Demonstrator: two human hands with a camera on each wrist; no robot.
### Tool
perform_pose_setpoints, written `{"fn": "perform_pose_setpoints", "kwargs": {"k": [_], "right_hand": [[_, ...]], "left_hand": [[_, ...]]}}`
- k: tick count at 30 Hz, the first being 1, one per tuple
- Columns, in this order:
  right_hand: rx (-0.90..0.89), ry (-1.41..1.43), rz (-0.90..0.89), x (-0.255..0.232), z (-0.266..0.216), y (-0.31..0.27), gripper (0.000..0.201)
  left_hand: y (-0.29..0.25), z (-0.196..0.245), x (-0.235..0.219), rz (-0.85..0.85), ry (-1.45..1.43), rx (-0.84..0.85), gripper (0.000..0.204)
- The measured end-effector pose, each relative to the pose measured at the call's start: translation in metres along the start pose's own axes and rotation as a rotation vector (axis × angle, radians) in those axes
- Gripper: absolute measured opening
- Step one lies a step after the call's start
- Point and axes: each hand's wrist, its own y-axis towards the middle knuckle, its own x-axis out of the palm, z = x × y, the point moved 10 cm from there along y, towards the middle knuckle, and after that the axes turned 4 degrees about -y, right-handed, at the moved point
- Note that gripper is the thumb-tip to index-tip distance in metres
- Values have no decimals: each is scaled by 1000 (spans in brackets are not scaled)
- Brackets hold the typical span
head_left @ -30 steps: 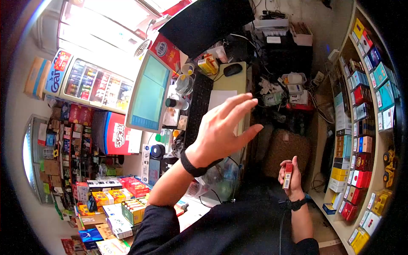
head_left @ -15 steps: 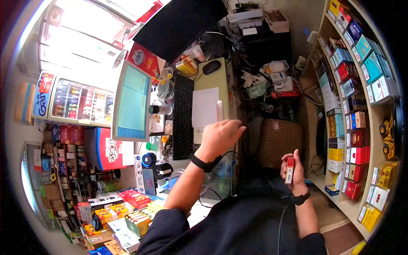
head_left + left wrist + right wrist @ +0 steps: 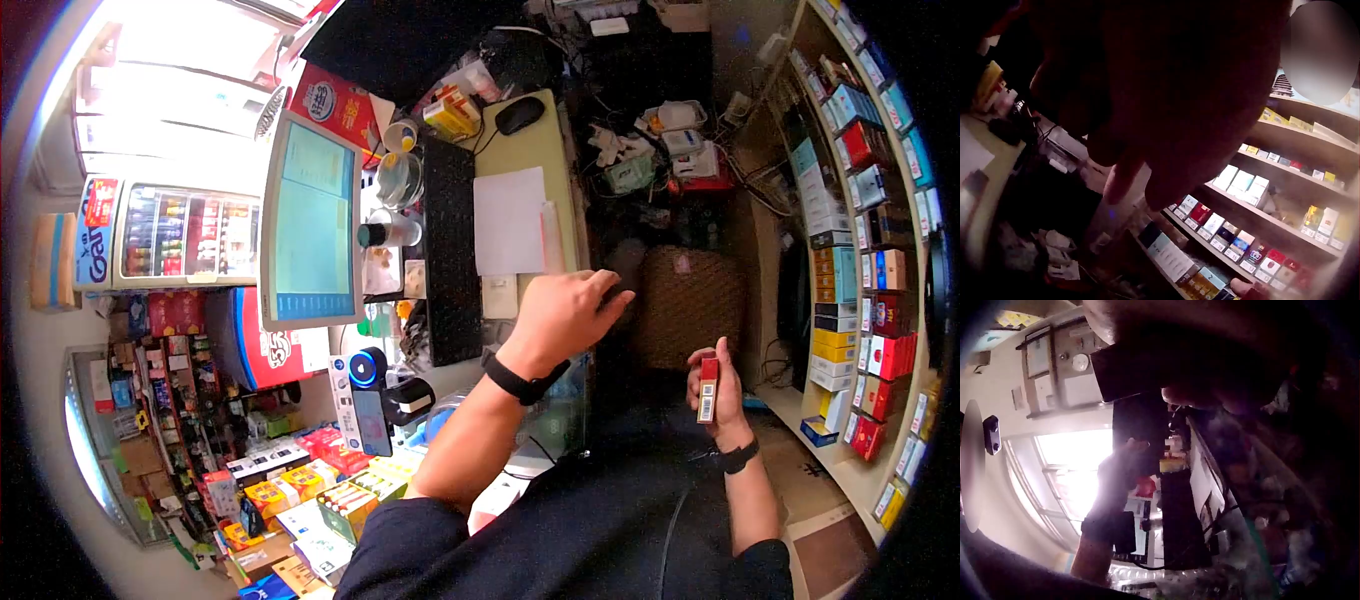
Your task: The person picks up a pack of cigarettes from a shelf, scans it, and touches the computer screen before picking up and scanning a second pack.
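The right hand (image 3: 722, 392) grips a narrow red and pale box (image 3: 708, 390) upright, its barcode side up. In the right wrist view that box (image 3: 1129, 375) is a dark block under the hand. Palm down, the left hand (image 3: 570, 318) hovers by the desk's near edge, close to a white paper (image 3: 510, 225); its fingers are loosely bent, and nothing shows in them. The left wrist view shows the left hand (image 3: 1166, 94) large and dark, fingertips hanging down.
A monitor (image 3: 315, 225), keyboard (image 3: 450, 250), mouse (image 3: 520, 115) and jars stand on the desk. Shelves of small boxes (image 3: 885, 315) line the right side. A woven chair seat (image 3: 690, 310) lies beyond the right hand. Colourful packets (image 3: 290, 490) fill the lower left.
The left hand has dropped from its raised, spread pose, and its fingers have bent. The right hand keeps its hold on the box. The head view has shifted.
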Motion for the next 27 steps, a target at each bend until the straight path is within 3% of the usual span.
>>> {"fn": "perform_pose_setpoints", "kwargs": {"k": [14, 27], "right_hand": [[86, -92, 64, -2, 16, 21, 60], [80, -39, 56, -5, 13, 27, 59]], "left_hand": [[-3, 1, 20, -125, -18, 10, 32], [-2, -2, 21, -137, -3, -10, 33]]}}
